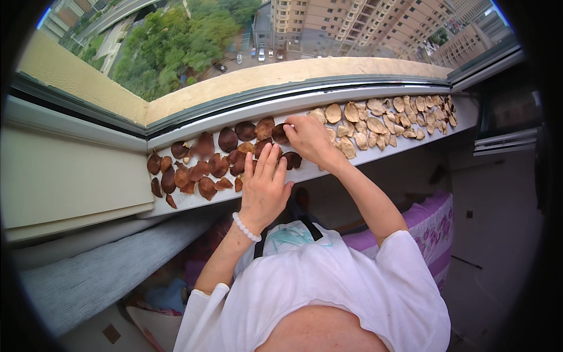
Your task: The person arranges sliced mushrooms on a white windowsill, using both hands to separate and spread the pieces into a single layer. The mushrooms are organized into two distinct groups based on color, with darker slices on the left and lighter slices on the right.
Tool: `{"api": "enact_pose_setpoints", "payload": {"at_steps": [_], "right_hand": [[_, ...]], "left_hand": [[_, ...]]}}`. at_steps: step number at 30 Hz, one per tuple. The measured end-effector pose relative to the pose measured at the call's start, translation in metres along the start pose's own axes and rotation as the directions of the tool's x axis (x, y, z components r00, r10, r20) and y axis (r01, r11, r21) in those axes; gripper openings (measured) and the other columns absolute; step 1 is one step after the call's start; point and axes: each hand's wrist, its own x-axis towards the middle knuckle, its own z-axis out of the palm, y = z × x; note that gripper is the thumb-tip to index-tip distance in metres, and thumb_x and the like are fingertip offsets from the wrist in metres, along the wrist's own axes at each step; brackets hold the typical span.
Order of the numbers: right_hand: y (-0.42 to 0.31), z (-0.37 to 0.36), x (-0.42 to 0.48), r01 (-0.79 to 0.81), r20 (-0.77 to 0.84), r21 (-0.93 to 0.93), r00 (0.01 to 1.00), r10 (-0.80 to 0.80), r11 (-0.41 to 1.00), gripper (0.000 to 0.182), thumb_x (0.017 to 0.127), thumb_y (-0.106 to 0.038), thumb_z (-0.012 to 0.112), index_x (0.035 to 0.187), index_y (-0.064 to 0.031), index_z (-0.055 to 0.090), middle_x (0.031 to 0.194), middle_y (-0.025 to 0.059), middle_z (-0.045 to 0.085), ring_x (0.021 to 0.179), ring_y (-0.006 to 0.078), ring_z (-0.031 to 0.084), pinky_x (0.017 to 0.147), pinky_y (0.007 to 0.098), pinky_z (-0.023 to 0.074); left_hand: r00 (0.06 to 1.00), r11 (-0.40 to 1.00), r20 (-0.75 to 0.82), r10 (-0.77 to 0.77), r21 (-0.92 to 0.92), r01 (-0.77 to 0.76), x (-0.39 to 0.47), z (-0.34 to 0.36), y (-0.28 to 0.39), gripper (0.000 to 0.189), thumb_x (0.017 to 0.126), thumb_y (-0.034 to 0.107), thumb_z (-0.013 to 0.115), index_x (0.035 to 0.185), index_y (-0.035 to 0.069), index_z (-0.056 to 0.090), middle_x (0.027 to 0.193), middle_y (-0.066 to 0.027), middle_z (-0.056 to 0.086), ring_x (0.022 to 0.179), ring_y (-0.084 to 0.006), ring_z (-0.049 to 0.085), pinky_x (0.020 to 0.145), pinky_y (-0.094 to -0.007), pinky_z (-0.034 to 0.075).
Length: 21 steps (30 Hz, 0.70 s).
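Dark brown, curved dried pieces cover the left part of a white windowsill. Farther right lie pale tan dried slices. My left hand, wearing a bracelet of white beads, rests palm down with fingers spread over the front brown pieces and hides some of them. Beside the window frame, the curled fingertips of my right hand touch the right edge of one dark brown piece. Whether they pinch it is unclear. That hand also covers part of the sill between the brown and tan groups.
The window frame borders the sill's far side, with a high drop to trees and buildings outside. A cream wall panel stands at left. Below are a grey textured cloth and purple floral bedding.
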Motion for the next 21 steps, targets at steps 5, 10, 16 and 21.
{"api": "enact_pose_setpoints", "payload": {"at_steps": [5, 10, 16, 21], "right_hand": [[0.000, -0.013, 0.001, -0.029, -0.026, -0.070, 0.999, 0.027, 0.997, 0.028, 0.094, -0.025, 0.063, 0.101, 0.0019, 0.069, 0.085, 0.0251, 0.070, 0.087, 0.0444, 0.066, 0.080, 0.0504, 0.0513], [0.028, -0.031, -0.009, 0.105, -0.269, -0.462, 0.930, -0.252, 0.880, 0.004, 0.080, -0.005, 0.066, 0.084, -0.0043, 0.065, 0.083, 0.0119, 0.060, 0.087, 0.0312, 0.060, 0.076, 0.0440, 0.0516], [0.043, -0.021, -0.008, 0.215, -0.194, -0.496, 0.917, -0.349, 0.841, 0.020, 0.079, -0.011, 0.075, 0.090, -0.0016, 0.062, 0.092, 0.0113, 0.061, 0.096, 0.0318, 0.059, 0.084, 0.0432, 0.0501], [0.031, -0.019, -0.009, 0.214, -0.269, -0.216, 0.925, -0.269, 0.953, 0.012, 0.088, -0.012, 0.067, 0.090, -0.0013, 0.062, 0.087, 0.0162, 0.064, 0.091, 0.0359, 0.061, 0.081, 0.0460, 0.0503]], "left_hand": [[0.999, 1.000, 0.041, -0.021, 0.022, 0.020, 0.003, -0.004, -0.002, 0.055, 0.078, 0.015, 0.078, 0.127, -0.003, 0.061, 0.149, -0.0202, 0.047, 0.143, -0.0342, 0.039, 0.118, -0.0572, 0.024], [0.998, 0.999, 0.045, -0.038, 0.027, 0.037, -0.002, -0.007, -0.004, 0.058, 0.079, 0.015, 0.078, 0.130, -0.002, 0.059, 0.150, -0.0202, 0.045, 0.143, -0.0348, 0.039, 0.117, -0.0577, 0.025], [0.999, 0.996, 0.014, -0.029, 0.084, 0.028, 0.019, -0.005, -0.003, 0.064, 0.082, 0.025, 0.077, 0.135, -0.004, 0.054, 0.149, -0.0201, 0.047, 0.143, -0.0334, 0.040, 0.118, -0.0586, 0.023], [0.992, 0.986, 0.122, -0.014, 0.164, -0.006, 0.039, 0.006, -0.003, 0.067, 0.086, 0.036, 0.073, 0.136, -0.003, 0.053, 0.147, -0.0193, 0.050, 0.141, -0.0321, 0.042, 0.118, -0.0595, 0.021]]}}
